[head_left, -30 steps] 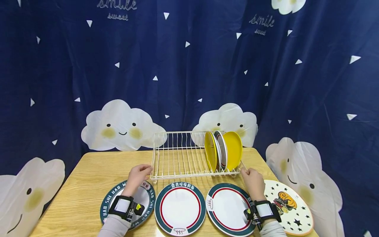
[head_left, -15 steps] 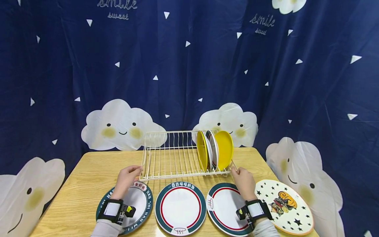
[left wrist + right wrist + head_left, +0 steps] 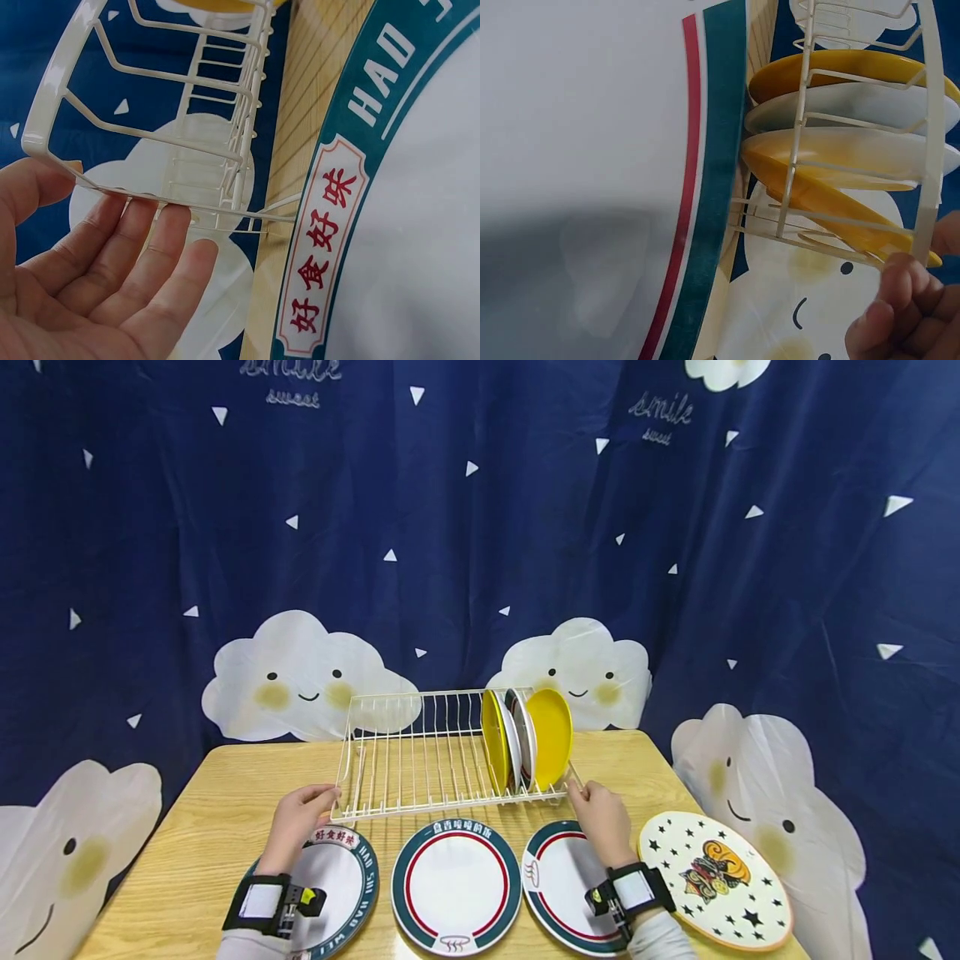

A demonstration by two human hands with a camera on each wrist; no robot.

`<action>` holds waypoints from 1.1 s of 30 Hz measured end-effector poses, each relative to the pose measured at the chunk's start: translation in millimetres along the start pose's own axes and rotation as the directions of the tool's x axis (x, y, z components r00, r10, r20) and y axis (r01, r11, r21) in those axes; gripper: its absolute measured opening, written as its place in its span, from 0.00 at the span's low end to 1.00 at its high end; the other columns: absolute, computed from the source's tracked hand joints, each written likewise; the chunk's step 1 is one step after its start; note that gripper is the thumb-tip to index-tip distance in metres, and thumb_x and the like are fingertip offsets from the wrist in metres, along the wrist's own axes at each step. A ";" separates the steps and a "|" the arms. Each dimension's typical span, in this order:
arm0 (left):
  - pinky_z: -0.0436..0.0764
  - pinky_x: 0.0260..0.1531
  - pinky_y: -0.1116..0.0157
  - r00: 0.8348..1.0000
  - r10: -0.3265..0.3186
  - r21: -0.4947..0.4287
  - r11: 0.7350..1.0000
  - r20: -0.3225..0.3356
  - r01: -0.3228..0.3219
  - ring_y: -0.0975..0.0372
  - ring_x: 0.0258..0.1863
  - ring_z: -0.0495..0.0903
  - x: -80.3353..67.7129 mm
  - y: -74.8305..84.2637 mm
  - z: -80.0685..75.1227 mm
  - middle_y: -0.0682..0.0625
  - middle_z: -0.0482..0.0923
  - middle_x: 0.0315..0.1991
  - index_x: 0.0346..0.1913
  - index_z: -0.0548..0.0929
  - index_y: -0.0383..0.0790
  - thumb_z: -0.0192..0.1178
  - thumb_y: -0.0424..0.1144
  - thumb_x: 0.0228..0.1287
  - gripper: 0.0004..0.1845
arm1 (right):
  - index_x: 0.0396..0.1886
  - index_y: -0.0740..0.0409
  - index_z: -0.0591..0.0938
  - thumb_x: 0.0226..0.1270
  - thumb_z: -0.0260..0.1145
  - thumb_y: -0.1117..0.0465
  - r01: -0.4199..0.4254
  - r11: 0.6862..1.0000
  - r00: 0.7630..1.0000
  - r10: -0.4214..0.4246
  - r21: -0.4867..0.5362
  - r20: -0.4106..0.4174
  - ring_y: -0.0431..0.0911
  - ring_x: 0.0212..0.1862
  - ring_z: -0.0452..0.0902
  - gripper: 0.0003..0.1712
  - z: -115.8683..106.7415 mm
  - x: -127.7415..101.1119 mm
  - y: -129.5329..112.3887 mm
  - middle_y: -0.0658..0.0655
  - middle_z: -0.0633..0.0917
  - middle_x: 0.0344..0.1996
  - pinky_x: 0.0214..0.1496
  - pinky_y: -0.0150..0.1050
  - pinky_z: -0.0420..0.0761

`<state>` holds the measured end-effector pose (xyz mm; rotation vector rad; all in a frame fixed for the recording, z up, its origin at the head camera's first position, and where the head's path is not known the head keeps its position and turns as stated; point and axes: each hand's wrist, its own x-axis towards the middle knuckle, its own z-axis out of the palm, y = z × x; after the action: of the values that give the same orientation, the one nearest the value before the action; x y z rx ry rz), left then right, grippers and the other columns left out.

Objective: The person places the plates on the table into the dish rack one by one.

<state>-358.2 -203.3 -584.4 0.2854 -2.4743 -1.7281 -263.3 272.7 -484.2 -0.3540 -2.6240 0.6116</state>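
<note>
A white wire dish rack (image 3: 450,807) stands toward the back of the table. My left hand (image 3: 296,822) grips its left end; in the left wrist view the thumb is over the end wire and the fingers (image 3: 176,232) are beneath it. At the front right corner, my right hand (image 3: 603,822) pinches the rack between thumb and curled fingers (image 3: 900,281). Upright in the rack's right part are a yellow plate (image 3: 492,743), two white plates (image 3: 512,752) and another yellow plate (image 3: 552,739), which leans more. The slots on the left hold nothing.
Along the table's front lie a green-rimmed plate with lettering (image 3: 367,881) under my left forearm, two green-and-red-rimmed plates (image 3: 456,889), and a cream star-patterned plate (image 3: 738,918) at the right. A dark blue curtain (image 3: 450,527) with clouds hangs behind the wooden table (image 3: 225,793).
Both hands have moved left together, sliding the dish rack and its upright plates leftward across the table. The plates along the front stay in place.
</note>
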 end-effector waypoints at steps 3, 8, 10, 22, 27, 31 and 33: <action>0.83 0.36 0.64 1.000 -0.004 -0.016 1.000 -0.012 0.004 0.57 0.46 0.76 -1.8 -2.4 -3.9 0.50 0.77 0.45 0.48 0.78 0.48 0.55 0.69 0.45 0.34 | 0.11 0.54 0.68 0.62 0.53 0.41 0.024 1.000 1.000 -0.024 0.008 0.013 0.44 0.13 0.61 0.27 -0.8 0.1 0.6 0.50 0.65 0.08 0.13 0.34 0.54; 0.83 0.35 0.66 1.000 0.008 -0.042 0.999 -0.017 -0.008 0.57 0.45 0.76 -5.7 -6.3 -4.1 0.49 0.77 0.45 0.47 0.78 0.47 0.56 0.69 0.44 0.34 | 0.12 0.54 0.68 0.63 0.50 0.39 0.022 1.000 1.000 -0.022 0.018 0.004 0.44 0.13 0.59 0.29 -12.4 -2.0 12.9 0.49 0.64 0.09 0.13 0.33 0.55; 0.83 0.34 0.67 1.000 0.006 -0.039 0.999 -0.021 -0.007 0.58 0.44 0.77 -7.6 -7.6 -2.9 0.49 0.78 0.44 0.47 0.78 0.47 0.56 0.69 0.44 0.34 | 0.12 0.54 0.68 0.64 0.49 0.38 0.008 1.000 1.000 -0.008 0.010 -0.010 0.44 0.13 0.59 0.29 -20.9 -2.5 22.6 0.50 0.64 0.09 0.13 0.34 0.55; 0.83 0.35 0.68 0.999 0.013 0.010 1.000 -0.032 -0.012 0.60 0.43 0.77 -17.1 -12.7 1.8 0.51 0.78 0.43 0.47 0.78 0.49 0.52 0.71 0.45 0.34 | 0.13 0.56 0.68 0.66 0.45 0.40 -0.226 0.972 0.969 0.219 -0.060 -0.115 0.49 0.16 0.63 0.29 -84.9 -19.1 118.3 0.55 0.70 0.11 0.14 0.37 0.56; 0.83 0.35 0.69 0.999 0.006 0.010 1.000 -0.033 -0.005 0.60 0.43 0.77 -16.0 -14.1 1.6 0.52 0.77 0.42 0.46 0.78 0.51 0.53 0.71 0.45 0.32 | 0.21 0.62 0.76 0.66 0.46 0.44 -0.325 0.942 0.944 0.318 -0.082 -0.085 0.56 0.22 0.72 0.27 -103.7 -39.1 156.8 0.62 0.78 0.18 0.17 0.40 0.61; 0.83 0.34 0.70 1.000 -0.001 -0.002 1.000 -0.030 0.000 0.61 0.43 0.77 -16.9 -11.6 2.6 0.52 0.77 0.43 0.46 0.78 0.51 0.53 0.70 0.45 0.32 | 0.27 0.67 0.76 0.64 0.48 0.46 -0.434 0.892 0.900 0.434 -0.123 -0.030 0.56 0.24 0.72 0.26 -108.7 -55.7 182.8 0.65 0.78 0.21 0.20 0.40 0.63; 0.83 0.34 0.70 1.000 0.003 -0.015 1.000 -0.024 -0.003 0.60 0.43 0.77 -18.1 -9.9 3.4 0.51 0.77 0.43 0.47 0.78 0.50 0.54 0.70 0.45 0.32 | 0.29 0.69 0.75 0.62 0.50 0.48 -0.477 0.866 0.877 0.481 -0.152 -0.016 0.57 0.27 0.71 0.25 -109.4 -62.9 194.8 0.68 0.76 0.21 0.23 0.41 0.64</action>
<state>-340.3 -199.6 -594.6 0.2993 -2.4425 -1.7313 -129.7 461.0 -507.9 -1.0772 -2.6147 0.5665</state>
